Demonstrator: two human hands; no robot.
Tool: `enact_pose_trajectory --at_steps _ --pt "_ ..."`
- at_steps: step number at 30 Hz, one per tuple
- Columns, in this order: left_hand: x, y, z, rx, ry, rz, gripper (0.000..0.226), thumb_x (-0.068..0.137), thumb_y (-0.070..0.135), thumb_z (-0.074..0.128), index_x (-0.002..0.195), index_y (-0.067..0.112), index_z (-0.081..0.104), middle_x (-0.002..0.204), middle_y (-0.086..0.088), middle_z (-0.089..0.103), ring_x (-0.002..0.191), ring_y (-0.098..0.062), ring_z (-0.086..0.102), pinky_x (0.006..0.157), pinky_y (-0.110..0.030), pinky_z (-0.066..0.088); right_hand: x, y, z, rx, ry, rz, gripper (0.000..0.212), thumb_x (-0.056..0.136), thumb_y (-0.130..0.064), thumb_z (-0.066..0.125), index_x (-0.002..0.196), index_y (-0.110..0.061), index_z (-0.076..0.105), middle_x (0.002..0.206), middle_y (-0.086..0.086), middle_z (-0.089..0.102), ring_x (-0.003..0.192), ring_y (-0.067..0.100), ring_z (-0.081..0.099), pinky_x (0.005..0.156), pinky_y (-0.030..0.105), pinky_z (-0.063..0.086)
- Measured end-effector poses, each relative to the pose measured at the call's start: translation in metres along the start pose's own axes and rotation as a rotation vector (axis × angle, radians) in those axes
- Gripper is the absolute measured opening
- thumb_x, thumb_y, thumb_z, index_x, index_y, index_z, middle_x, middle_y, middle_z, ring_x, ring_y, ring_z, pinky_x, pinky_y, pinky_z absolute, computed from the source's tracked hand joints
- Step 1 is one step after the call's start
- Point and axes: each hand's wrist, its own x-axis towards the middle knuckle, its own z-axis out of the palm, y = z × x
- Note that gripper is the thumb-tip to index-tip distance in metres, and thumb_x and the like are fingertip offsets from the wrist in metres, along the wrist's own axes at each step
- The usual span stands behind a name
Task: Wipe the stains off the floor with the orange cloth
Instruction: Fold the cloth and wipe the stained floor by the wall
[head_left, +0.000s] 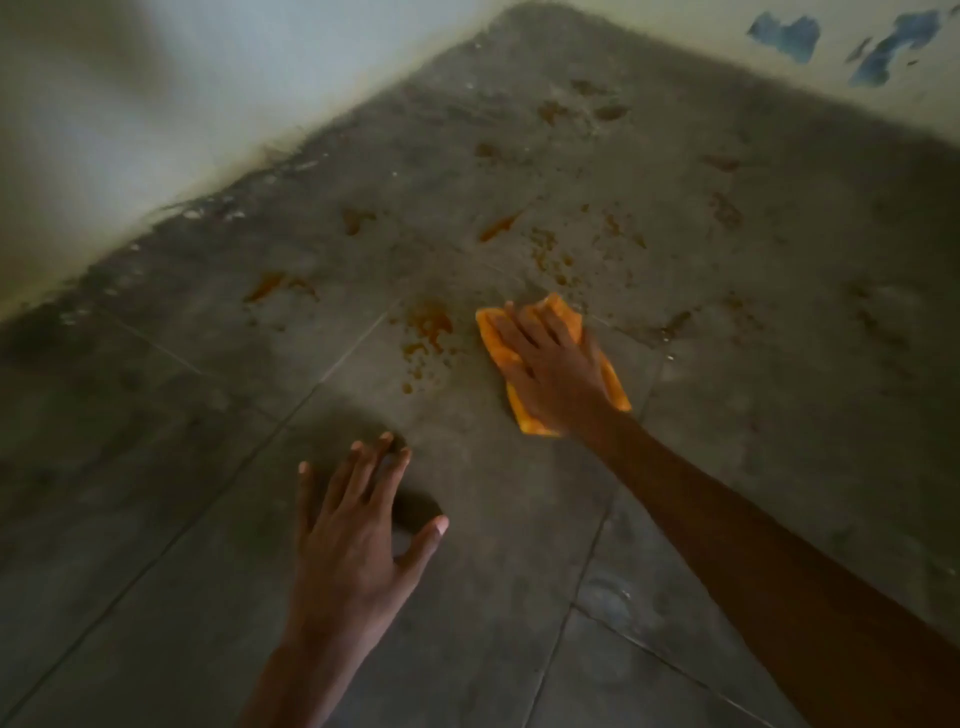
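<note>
My right hand (550, 364) lies flat, fingers spread, on the folded orange cloth (563, 318) and presses it onto the grey tiled floor (519, 519). Just left of the cloth is a brown-orange stain (428, 325). More orange stains (498, 227) are scattered farther out toward the corner, with one at the left (265, 286). My left hand (358, 535) rests nearer to me, fingers apart, palm down on the floor, holding nothing.
Two pale walls meet in a corner at the far end: one along the left (156, 104), one along the right with blue patches of chipped paint (787, 34). Dirt lines the base of the left wall. Grout lines cross the tiles.
</note>
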Motion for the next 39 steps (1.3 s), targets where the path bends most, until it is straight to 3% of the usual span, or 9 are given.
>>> enact_pose_trajectory --at_steps 3,8,13,19,25,29,31,34,39 --pt "0.005 -0.002 -0.002 0.015 0.024 -0.026 0.079 0.079 0.072 0.043 0.142 0.024 0.043 0.153 0.005 0.038 0.143 -0.019 0.032 0.119 -0.057 0.009 0.051 -0.064 -0.006 0.039 -0.023 0.029 0.06 0.097 -0.048 0.021 0.156 -0.037 0.019 0.165 -0.012 0.017 0.151 0.026 0.015 0.115 0.067 0.014" --pt "0.014 -0.05 -0.02 -0.043 -0.036 -0.203 0.12 0.061 0.09 0.034 0.155 0.019 0.014 0.163 0.002 0.009 0.15 -0.014 0.006 0.119 -0.057 -0.001 -0.027 -0.075 -0.002 -0.042 -0.044 -0.366 0.064 0.092 -0.049 0.027 0.155 -0.036 0.029 0.162 -0.008 0.031 0.148 0.028 0.029 0.112 0.057 0.027" --pt "0.015 -0.058 -0.013 -0.068 -0.043 -0.192 0.122 0.063 0.09 0.027 0.154 0.016 -0.003 0.162 0.005 -0.011 0.149 -0.011 -0.011 0.118 -0.054 -0.009 0.089 -0.114 -0.011 -0.005 -0.09 -0.033 0.063 0.094 -0.051 0.017 0.156 -0.038 0.019 0.166 -0.013 0.016 0.152 0.025 0.014 0.115 0.065 0.018" --pt "0.011 -0.062 -0.013 -0.102 -0.033 -0.188 0.119 0.06 0.085 0.04 0.153 0.014 0.021 0.162 0.001 0.015 0.148 -0.016 0.015 0.116 -0.057 0.006 -0.002 -0.116 0.0 -0.011 -0.077 -0.619 0.068 0.092 -0.046 0.041 0.157 -0.036 0.021 0.165 -0.011 0.02 0.153 0.021 0.019 0.115 0.048 0.02" --pt "0.035 -0.084 -0.03 -0.149 0.057 -0.336 0.126 0.052 0.084 0.022 0.154 0.015 -0.009 0.161 0.001 -0.021 0.149 -0.017 -0.015 0.12 -0.047 -0.004 0.118 -0.149 0.001 -0.005 -0.103 -0.133 0.071 0.089 -0.052 0.003 0.157 -0.036 0.011 0.167 -0.01 0.013 0.153 0.027 0.01 0.117 0.064 0.014" --pt "0.05 -0.115 -0.047 -0.107 0.019 -0.423 0.137 0.045 0.092 0.022 0.154 0.015 -0.006 0.162 -0.003 -0.019 0.149 -0.02 -0.016 0.12 -0.049 -0.005 0.042 -0.155 0.014 -0.047 -0.044 -0.521 0.065 0.092 -0.051 0.028 0.156 -0.036 0.022 0.164 -0.01 0.024 0.151 0.024 0.023 0.112 0.052 0.025" --pt "0.047 -0.117 -0.047 -0.106 0.02 -0.382 0.134 0.051 0.094 0.027 0.154 0.016 -0.007 0.162 -0.004 -0.019 0.148 -0.02 -0.018 0.12 -0.046 -0.008 0.043 -0.128 0.012 -0.07 -0.06 -0.526 0.066 0.092 -0.05 0.033 0.156 -0.04 0.018 0.164 -0.01 0.024 0.149 0.021 0.026 0.106 0.045 0.024" --pt "0.046 -0.118 -0.047 -0.162 0.041 -0.347 0.129 0.062 0.089 0.045 0.155 0.014 -0.002 0.162 -0.007 -0.015 0.149 -0.022 -0.015 0.12 -0.038 -0.005 0.126 -0.126 0.002 -0.15 -0.105 -0.341 0.065 0.094 -0.049 0.007 0.158 -0.037 0.005 0.168 -0.002 0.009 0.152 0.032 0.015 0.116 0.059 0.019" --pt "0.046 -0.12 -0.047 -0.21 0.11 -0.336 0.131 0.058 0.086 0.054 0.155 0.013 0.005 0.163 -0.006 -0.008 0.15 -0.02 -0.01 0.117 -0.031 -0.006 0.185 -0.254 -0.006 -0.033 -0.17 -0.321 0.064 0.096 -0.05 0.006 0.158 -0.035 0.004 0.168 -0.006 0.004 0.153 0.034 0.002 0.114 0.071 0.008"
